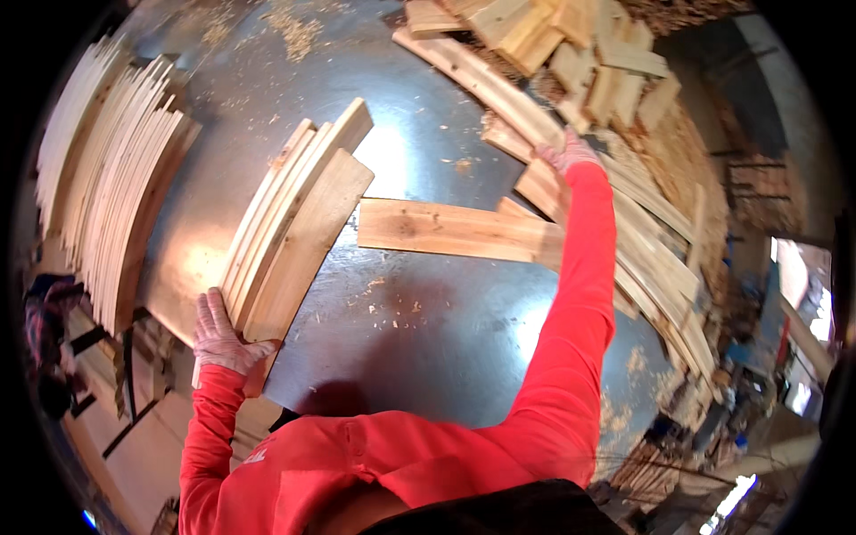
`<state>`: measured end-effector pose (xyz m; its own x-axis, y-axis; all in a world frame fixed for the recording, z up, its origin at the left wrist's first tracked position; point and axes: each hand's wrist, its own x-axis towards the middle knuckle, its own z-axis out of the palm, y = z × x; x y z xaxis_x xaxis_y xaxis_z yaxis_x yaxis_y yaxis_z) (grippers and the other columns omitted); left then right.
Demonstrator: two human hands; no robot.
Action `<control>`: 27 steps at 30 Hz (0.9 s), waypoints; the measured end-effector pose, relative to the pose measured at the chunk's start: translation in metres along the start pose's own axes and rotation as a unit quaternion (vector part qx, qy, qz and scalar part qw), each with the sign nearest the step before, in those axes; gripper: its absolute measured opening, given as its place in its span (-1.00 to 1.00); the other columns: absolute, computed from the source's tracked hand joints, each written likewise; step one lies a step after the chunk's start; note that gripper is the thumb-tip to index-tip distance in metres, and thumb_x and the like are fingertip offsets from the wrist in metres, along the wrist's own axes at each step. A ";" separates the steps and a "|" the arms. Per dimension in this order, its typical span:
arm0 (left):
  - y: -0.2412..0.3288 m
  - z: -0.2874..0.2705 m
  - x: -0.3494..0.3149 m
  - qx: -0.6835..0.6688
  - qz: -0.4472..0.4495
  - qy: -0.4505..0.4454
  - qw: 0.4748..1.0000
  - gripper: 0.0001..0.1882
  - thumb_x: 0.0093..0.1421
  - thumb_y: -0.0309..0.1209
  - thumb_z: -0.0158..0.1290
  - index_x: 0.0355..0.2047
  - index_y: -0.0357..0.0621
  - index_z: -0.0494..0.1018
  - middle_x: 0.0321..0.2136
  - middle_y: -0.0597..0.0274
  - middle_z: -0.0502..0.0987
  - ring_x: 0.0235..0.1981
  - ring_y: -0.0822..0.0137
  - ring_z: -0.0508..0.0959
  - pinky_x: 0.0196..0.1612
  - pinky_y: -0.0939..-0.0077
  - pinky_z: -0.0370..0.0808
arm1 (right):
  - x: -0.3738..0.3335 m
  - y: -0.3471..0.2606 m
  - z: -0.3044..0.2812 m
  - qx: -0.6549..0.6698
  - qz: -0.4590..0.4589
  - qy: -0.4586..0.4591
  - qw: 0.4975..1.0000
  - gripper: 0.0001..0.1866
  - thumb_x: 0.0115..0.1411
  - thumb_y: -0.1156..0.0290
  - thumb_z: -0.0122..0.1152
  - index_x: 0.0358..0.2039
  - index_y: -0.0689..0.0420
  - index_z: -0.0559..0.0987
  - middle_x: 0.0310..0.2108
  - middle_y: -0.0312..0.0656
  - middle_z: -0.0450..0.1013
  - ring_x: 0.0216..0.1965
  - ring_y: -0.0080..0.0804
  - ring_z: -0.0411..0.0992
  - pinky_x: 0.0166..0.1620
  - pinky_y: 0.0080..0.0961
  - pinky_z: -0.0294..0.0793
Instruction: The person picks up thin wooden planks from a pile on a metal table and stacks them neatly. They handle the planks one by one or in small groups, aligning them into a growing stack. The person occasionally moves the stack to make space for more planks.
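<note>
My left hand lies with fingers stretched and thumb spread across the near end of a small stack of narrow boards. A wider flat board lies along the right side of that stack, under my thumb. Out to the right, my right hand is closed around a long pale board at the edge of a heap of loose boards. Its fingertips are partly hidden against the wood. Between my hands, a knotty board lies crosswise, its right end passing behind my right sleeve.
Tall rows of stacked boards stand at the left of the metal table. Short wood pieces are piled at the far right, above more long boards. Shavings litter the tabletop. A dark metal frame stands lower left.
</note>
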<state>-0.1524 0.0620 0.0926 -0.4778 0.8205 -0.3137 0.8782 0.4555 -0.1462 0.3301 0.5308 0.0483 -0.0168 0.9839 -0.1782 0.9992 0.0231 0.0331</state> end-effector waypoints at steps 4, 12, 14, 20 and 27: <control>-0.009 0.018 -0.015 -0.081 0.038 0.076 0.993 0.30 -0.34 0.15 0.37 0.30 -0.33 0.03 0.12 -0.26 0.30 0.10 -0.20 0.37 0.15 0.05 0.34 | -0.043 -0.079 0.006 0.000 -0.041 -0.121 0.992 0.22 -0.09 -0.36 0.27 0.42 -0.04 -0.09 0.33 0.11 0.08 0.33 0.01 0.11 0.30 -0.18 0.16; -0.003 -0.011 -0.007 -0.095 -0.022 -0.057 0.994 0.41 -0.37 0.12 0.42 0.36 -0.19 -0.14 0.04 -0.27 0.34 0.06 -0.20 0.40 0.11 0.02 0.36 | -0.239 -0.181 0.032 0.191 0.053 -0.187 0.962 0.20 -0.05 -0.16 0.39 0.39 0.17 -0.07 0.12 0.08 0.34 0.08 -0.02 0.40 0.09 -0.25 0.40; -0.007 -0.010 -0.015 -0.112 0.017 -0.031 0.993 0.34 -0.27 0.11 0.38 0.37 -0.16 -0.15 0.02 -0.23 0.37 0.03 -0.16 0.43 0.08 0.02 0.38 | -0.282 -0.175 0.049 0.402 0.092 -0.278 0.868 0.15 -0.02 -0.07 0.42 0.38 0.19 -0.04 0.03 0.04 0.42 0.02 -0.08 0.43 0.02 -0.29 0.44; -0.007 -0.001 -0.001 -0.102 0.023 -0.046 0.993 0.22 -0.12 0.20 0.23 0.36 -0.18 -0.11 0.02 -0.26 0.36 0.00 -0.17 0.46 0.03 0.03 0.42 | -0.419 -0.237 0.150 0.695 -0.038 -0.397 0.599 -0.41 0.28 0.00 -0.02 0.20 0.10 0.28 -0.05 0.00 0.37 -0.09 -0.20 0.38 -0.07 -0.28 0.40; -0.044 0.031 0.000 -0.094 0.224 0.033 0.970 0.17 -0.08 0.21 0.21 0.38 -0.06 -0.12 0.23 -0.40 0.13 0.12 -0.27 0.37 0.14 0.05 0.37 | -0.460 -0.346 0.032 0.355 -0.211 -0.410 0.813 -0.01 0.18 -0.13 0.09 0.37 0.22 -0.09 0.05 0.17 0.42 0.06 0.09 0.43 0.13 -0.08 0.34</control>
<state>-0.1903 0.0314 0.0697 -0.0558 0.9680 -0.2446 0.9812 0.0985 0.1662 -0.0068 0.0643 0.0872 -0.6238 0.4588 -0.6328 0.6859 -0.0668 -0.7246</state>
